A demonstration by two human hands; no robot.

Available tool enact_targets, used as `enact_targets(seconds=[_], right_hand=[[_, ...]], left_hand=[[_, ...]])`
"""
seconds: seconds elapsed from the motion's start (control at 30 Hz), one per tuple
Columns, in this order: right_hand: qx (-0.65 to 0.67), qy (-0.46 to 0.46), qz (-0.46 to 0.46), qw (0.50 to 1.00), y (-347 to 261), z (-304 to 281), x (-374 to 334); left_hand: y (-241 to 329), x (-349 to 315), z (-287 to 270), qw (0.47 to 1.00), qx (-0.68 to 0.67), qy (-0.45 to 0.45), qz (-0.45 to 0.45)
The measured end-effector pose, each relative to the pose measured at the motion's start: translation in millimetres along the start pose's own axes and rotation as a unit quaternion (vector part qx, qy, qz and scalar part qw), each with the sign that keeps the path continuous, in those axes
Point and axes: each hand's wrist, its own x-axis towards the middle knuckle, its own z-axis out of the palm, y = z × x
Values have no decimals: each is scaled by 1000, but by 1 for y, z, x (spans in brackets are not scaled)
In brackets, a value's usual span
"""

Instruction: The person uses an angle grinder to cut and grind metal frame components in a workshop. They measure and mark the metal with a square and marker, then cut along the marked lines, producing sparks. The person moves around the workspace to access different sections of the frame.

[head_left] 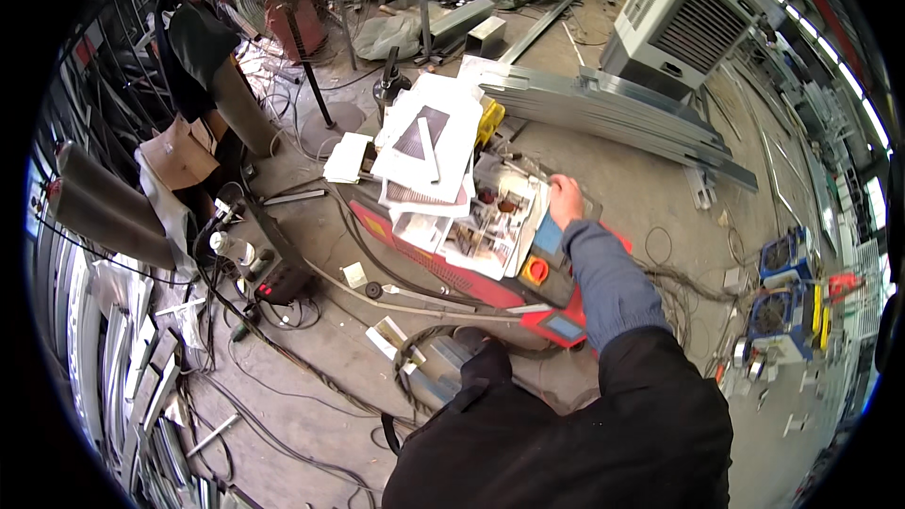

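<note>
My right hand (pixel 566 201), in a blue-grey sleeve, reaches to the far right side of a red machine (pixel 452 275). Its fingers are bent and close together by the edge of a clear compartment tray (pixel 514 269); what they hold, if anything, is too small to make out. Small parts lie in the tray's compartments. Beside the hand is a blue panel (pixel 549 234), with a red-and-yellow knob (pixel 535 270) nearer me. Printed sheets (pixel 443 118) are stacked at the machine's far end, a white strip (pixel 428 151) on top. My left hand is out of view.
Cables (pixel 311 368) run across the floor. Metal profiles (pixel 622 113) lie beyond the machine, near a grey air cooler (pixel 688 19). At left are a black box (pixel 273 264) and metal offcuts (pixel 141 396). Blue-framed units (pixel 782 320) stand at right.
</note>
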Motion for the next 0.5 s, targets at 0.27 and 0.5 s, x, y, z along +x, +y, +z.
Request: enact_targets(seconds=[0.27,0.5], right_hand=[[-147,-228,-94,958,24,138,177],[-150,-388,-186,890,38,210,159]], left_hand=[[54,-105,12,989,-16,-12,-145],[51,-248,25,958,18,90,-271]])
